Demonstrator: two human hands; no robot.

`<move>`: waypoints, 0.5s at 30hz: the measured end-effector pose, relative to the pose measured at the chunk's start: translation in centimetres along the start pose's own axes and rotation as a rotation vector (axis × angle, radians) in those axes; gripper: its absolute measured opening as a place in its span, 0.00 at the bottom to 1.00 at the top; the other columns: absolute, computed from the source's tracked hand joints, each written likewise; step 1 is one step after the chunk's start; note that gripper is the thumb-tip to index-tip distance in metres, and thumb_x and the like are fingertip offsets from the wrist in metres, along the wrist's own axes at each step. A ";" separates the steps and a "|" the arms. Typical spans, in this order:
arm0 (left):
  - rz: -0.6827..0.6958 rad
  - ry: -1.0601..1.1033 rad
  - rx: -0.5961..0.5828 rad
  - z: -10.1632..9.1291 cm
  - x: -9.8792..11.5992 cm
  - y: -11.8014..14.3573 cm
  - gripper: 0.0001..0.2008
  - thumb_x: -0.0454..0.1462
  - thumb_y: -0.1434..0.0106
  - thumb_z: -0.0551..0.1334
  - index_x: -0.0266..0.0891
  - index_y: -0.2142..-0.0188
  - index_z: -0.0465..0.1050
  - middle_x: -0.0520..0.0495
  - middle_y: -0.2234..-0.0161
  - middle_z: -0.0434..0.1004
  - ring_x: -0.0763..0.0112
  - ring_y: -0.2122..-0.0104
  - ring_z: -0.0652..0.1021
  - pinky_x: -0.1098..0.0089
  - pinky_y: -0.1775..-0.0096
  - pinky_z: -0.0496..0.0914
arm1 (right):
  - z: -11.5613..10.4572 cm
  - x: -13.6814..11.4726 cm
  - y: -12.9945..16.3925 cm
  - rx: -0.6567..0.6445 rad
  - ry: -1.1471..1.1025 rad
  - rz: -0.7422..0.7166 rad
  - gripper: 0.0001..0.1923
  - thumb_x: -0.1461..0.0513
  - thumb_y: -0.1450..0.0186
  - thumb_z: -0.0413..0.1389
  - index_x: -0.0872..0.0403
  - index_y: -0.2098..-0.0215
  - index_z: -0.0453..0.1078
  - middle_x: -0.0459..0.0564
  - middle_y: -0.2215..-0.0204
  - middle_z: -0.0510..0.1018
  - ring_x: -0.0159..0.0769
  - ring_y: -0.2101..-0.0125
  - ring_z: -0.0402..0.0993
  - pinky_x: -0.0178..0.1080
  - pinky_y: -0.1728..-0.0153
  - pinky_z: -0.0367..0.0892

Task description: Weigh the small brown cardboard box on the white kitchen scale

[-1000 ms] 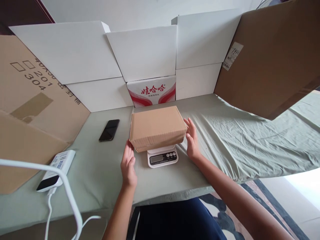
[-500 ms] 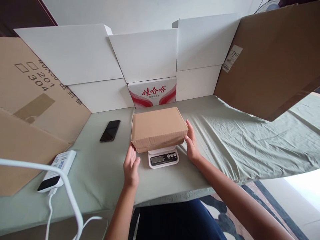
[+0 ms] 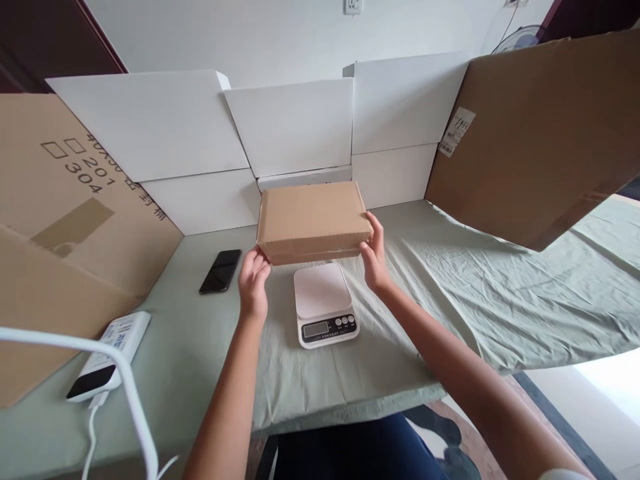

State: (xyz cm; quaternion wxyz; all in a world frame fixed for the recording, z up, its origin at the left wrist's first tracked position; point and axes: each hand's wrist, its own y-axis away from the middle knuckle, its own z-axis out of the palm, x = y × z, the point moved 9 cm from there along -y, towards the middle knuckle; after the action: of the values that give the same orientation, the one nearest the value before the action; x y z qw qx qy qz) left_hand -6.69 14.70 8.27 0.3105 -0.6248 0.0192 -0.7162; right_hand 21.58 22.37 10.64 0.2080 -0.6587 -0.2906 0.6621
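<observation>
- The left hand (image 3: pixel 253 285) is gripping the near left corner of a brown cardboard box (image 3: pixel 313 219), fingers curled up against its lower edge.
- The right hand (image 3: pixel 374 257) is pressing against the box's right end, thumb lying along the side and fingers tucked beneath.
- The box is hanging in the air between the two hands, closed and roughly level, above and slightly behind a white kitchen scale (image 3: pixel 324 304).
- The scale is sitting on the surface (image 3: pixel 210 360), its round-cornered platform bare and its small display and buttons facing the person; the digits are too small to read.
- A pale green cloth (image 3: pixel 480 287) is covering the surface and is lying rumpled on the right.
- A black phone (image 3: pixel 221 271) is lying flat to the left of the scale, well apart from the left hand.
- A white power bank (image 3: pixel 109 347) is resting near the left front edge, with a white cable (image 3: pixel 135 407) arching in front of it.
- White boxes (image 3: pixel 290 127) are standing stacked along the back, behind the held box.
- Large brown cardboard sheets are leaning in on both sides: one on the left (image 3: pixel 60 220) bearing printed numbers, one on the right (image 3: pixel 545 133) bearing a small white label.
</observation>
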 end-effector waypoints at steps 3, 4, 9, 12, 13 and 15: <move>-0.075 -0.014 -0.010 0.6 -4.1 -2.2 0.30 0.42 0.42 0.68 0.41 0.40 0.73 0.35 0.37 0.75 0.49 0.34 0.72 0.51 0.32 0.61 | 0.8 3.8 -1.8 -0.004 0.003 0.037 0.39 0.40 0.31 0.50 0.44 0.28 0.47 0.56 0.31 0.64 0.53 0.33 0.65 0.58 0.33 0.62; -0.096 -0.014 -0.009 0.6 -5.4 -2.4 0.31 0.41 0.43 0.68 0.40 0.39 0.73 0.34 0.36 0.73 0.49 0.34 0.71 0.51 0.32 0.61 | 1.0 5.1 -2.0 0.000 -0.001 0.065 0.40 0.39 0.32 0.50 0.46 0.29 0.48 0.57 0.31 0.65 0.53 0.34 0.66 0.58 0.34 0.63; -0.151 0.005 -0.024 -0.1 -8.6 -1.8 0.33 0.37 0.46 0.68 0.40 0.39 0.71 0.31 0.34 0.71 0.49 0.33 0.71 0.52 0.33 0.62 | 1.3 8.7 -1.3 0.024 -0.025 0.148 0.38 0.42 0.33 0.52 0.47 0.31 0.51 0.57 0.33 0.68 0.50 0.36 0.68 0.56 0.33 0.61; -0.173 0.005 -0.033 -0.3 -9.1 -1.6 0.34 0.37 0.46 0.67 0.41 0.38 0.70 0.32 0.33 0.70 0.49 0.32 0.69 0.52 0.33 0.61 | 1.7 9.0 -1.1 -0.007 -0.019 0.178 0.36 0.43 0.31 0.50 0.47 0.31 0.50 0.56 0.34 0.70 0.49 0.36 0.69 0.57 0.33 0.62; -0.181 0.007 -0.033 -0.3 -9.2 -1.6 0.34 0.37 0.46 0.67 0.41 0.37 0.70 0.33 0.33 0.69 0.49 0.32 0.69 0.52 0.33 0.61 | 1.8 9.1 -1.1 -0.022 -0.016 0.192 0.36 0.43 0.31 0.50 0.46 0.31 0.50 0.56 0.34 0.70 0.49 0.37 0.70 0.57 0.33 0.62; -0.199 0.006 -0.039 -0.3 -9.6 -1.6 0.35 0.37 0.45 0.67 0.41 0.37 0.70 0.34 0.32 0.69 0.49 0.31 0.68 0.52 0.32 0.61 | 2.0 9.4 -0.9 -0.048 -0.024 0.225 0.36 0.44 0.31 0.49 0.46 0.30 0.49 0.56 0.35 0.71 0.48 0.38 0.71 0.57 0.34 0.63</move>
State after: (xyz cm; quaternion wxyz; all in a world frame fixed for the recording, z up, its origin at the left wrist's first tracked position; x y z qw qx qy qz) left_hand -7.41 20.35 0.42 0.2255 -0.6273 -0.0278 -0.7449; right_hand 19.12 29.00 4.12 0.1129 -0.6841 -0.2331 0.6818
